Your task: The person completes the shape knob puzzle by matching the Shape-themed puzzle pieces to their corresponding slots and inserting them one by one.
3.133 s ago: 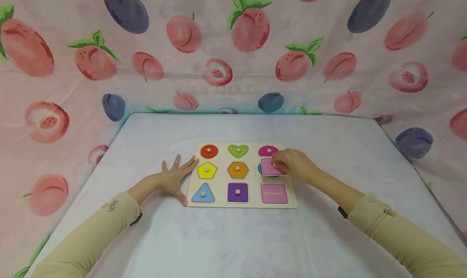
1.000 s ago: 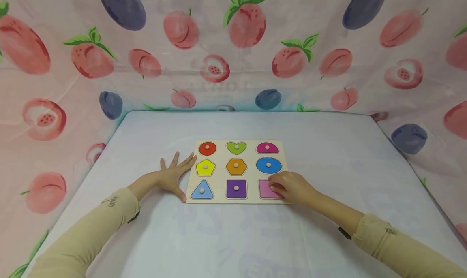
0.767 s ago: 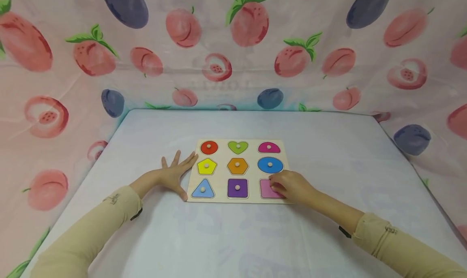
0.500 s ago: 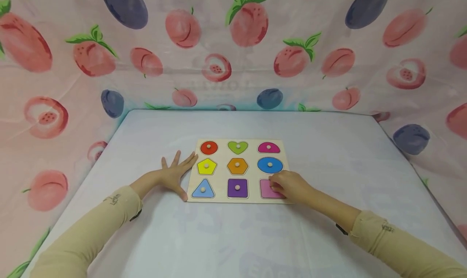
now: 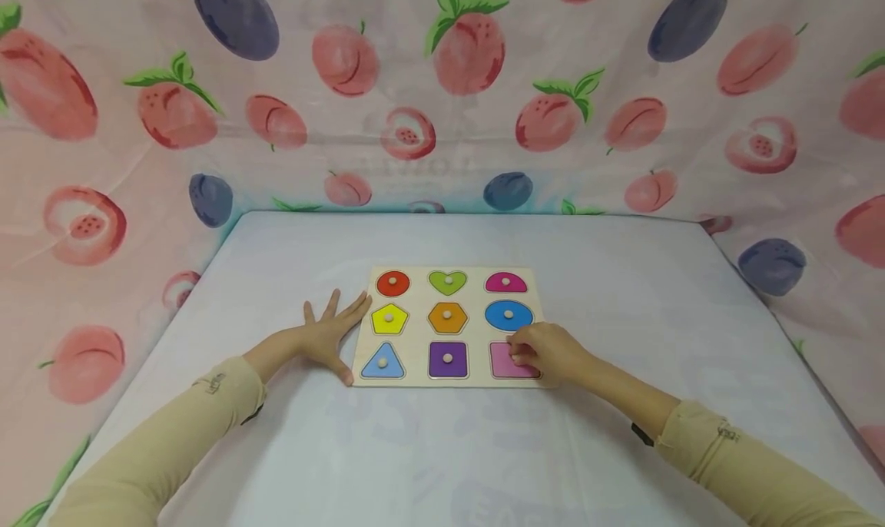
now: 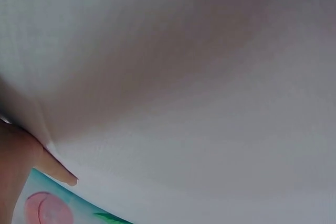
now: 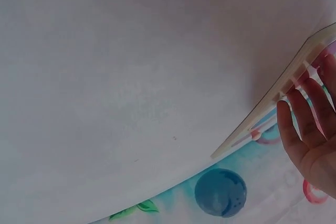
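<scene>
A wooden knob puzzle board (image 5: 418, 296) lies flat on the table in the head view. My left hand (image 5: 323, 339) rests at its left edge, fingers spread and straight, fingertips and thumb touching the rim. Over the lower right corner, my right hand (image 5: 549, 352) has curled fingers at the pink rectangle piece (image 5: 502, 362), pinching it where its knob is hidden. That piece lies in the bottom right recess. Near it sit the blue oval (image 5: 496, 316) and the purple square (image 5: 439, 369). The right wrist view shows my curled fingers (image 7: 302, 116) over the board's edge.
Other knobbed pieces fill the board, among them a red circle (image 5: 392, 290), a green heart (image 5: 448, 286) and a light blue triangle (image 5: 376, 372). A white cloth covers the table (image 5: 415, 458). Behind stands a fruit-print curtain (image 5: 442, 147).
About three seconds ago my right hand held the pink rectangle over the blue oval. It has come down into the bottom right recess; since then the hands have barely moved.
</scene>
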Demonstrator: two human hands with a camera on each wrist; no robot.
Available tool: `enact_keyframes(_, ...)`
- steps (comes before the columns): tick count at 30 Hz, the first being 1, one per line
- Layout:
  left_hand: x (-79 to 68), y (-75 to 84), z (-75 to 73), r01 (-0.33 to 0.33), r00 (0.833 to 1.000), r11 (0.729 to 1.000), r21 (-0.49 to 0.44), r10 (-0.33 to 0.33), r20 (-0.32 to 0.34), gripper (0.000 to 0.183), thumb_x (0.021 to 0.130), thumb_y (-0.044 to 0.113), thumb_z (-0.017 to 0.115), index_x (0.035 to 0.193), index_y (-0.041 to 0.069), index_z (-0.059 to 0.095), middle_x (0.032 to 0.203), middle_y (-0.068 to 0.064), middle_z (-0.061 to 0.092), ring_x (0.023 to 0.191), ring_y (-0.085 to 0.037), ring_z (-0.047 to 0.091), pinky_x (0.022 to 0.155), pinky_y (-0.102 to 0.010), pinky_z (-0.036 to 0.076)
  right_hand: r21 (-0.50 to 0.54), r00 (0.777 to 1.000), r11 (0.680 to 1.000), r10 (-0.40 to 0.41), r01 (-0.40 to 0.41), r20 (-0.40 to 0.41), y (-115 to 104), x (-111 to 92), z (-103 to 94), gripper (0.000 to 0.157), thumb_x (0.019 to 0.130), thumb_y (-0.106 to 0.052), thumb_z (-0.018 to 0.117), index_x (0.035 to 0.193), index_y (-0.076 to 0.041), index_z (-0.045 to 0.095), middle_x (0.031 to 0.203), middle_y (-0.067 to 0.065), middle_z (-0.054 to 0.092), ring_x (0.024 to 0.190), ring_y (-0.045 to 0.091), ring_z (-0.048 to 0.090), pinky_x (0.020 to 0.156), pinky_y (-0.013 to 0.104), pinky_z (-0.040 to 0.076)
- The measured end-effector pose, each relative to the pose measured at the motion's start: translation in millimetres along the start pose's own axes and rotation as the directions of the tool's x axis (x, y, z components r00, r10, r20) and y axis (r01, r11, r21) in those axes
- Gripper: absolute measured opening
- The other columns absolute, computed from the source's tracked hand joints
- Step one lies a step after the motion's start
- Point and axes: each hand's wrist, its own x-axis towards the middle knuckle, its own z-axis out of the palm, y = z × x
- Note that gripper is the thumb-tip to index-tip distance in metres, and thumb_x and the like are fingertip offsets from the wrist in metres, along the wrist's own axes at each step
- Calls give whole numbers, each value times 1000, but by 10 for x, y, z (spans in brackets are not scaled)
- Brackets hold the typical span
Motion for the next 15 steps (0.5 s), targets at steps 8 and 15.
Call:
enact_keyframes(8,0,58,-37,19,999,1000,20,-20,28,141,53,55,85,152,15,-7,159,-10,-13,138,-47,-25,92,-77,-21,6,1000,1000,-3,3,11,-5,-9,-31,13,80,-14,74,90,-8,70,81,0,68,78,15,60,76,31,56)
enact_keyframes(15,-50,161,-185,42,995,993,108,-51,83,138,56,56,83,152,10,-5,159,-11,-12,140,-49,-16,98,-78,-9,31,991,999,9,-13,132,-5,58,-130,26,80,-14,74,105,-7,68,94,1,69,89,17,62,82,31,55)
